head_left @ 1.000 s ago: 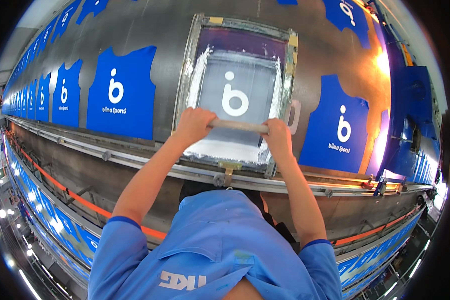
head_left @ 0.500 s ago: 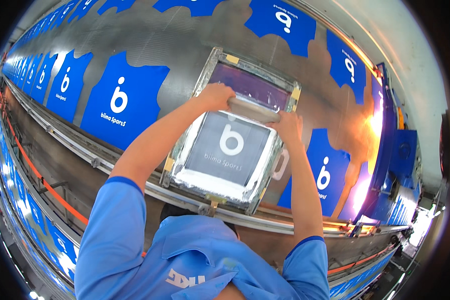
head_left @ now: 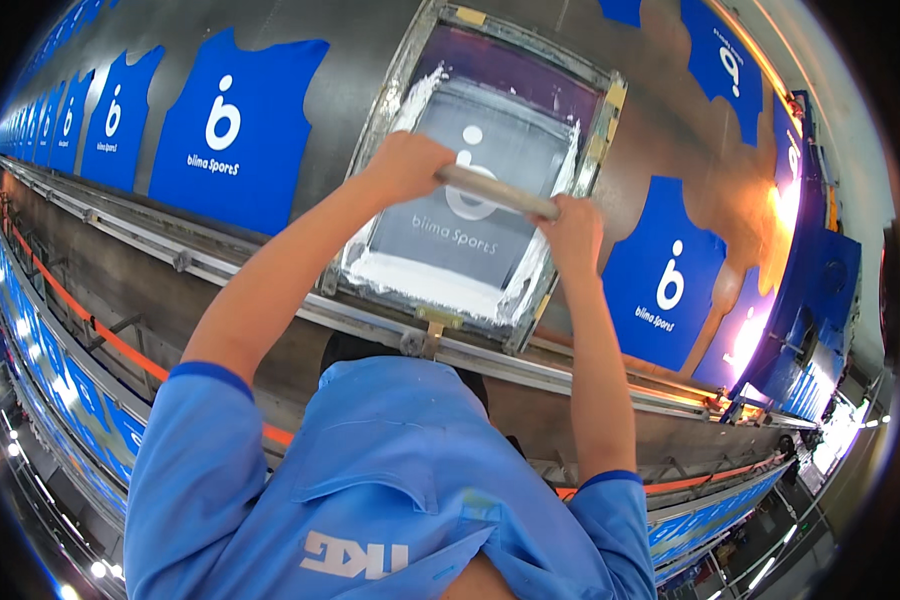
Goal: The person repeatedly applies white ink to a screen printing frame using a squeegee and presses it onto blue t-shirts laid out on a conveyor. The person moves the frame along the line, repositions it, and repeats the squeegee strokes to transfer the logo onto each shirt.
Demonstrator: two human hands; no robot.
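Observation:
Both my hands grip a squeegee [head_left: 497, 190] with a long pale bar handle, held across a screen-printing frame [head_left: 608, 125]. My left hand [head_left: 407, 165] is wrapped round its left end. At the right end, the fingers of my right hand [head_left: 573, 225] are closed on the bar. The squeegee crosses the middle of the grey mesh window and partly covers a pale round logo. White ink [head_left: 420, 283] lies thick along the window's near edge and streaks both sides. The squeegee's blade is hidden beneath the handle.
A blue cut fabric panel [head_left: 175, 150] with a white print lies left of the frame, with several more beyond. Another printed blue panel [head_left: 638, 270] lies to the right, near a bright glowing heater [head_left: 755, 325]. A metal rail [head_left: 370, 318] edges the long table nearest me.
Relative to the frame, the squeegee has come toward me from the window's far edge to its middle, uncovering the logo's upper dot. The whole scene sits higher in view.

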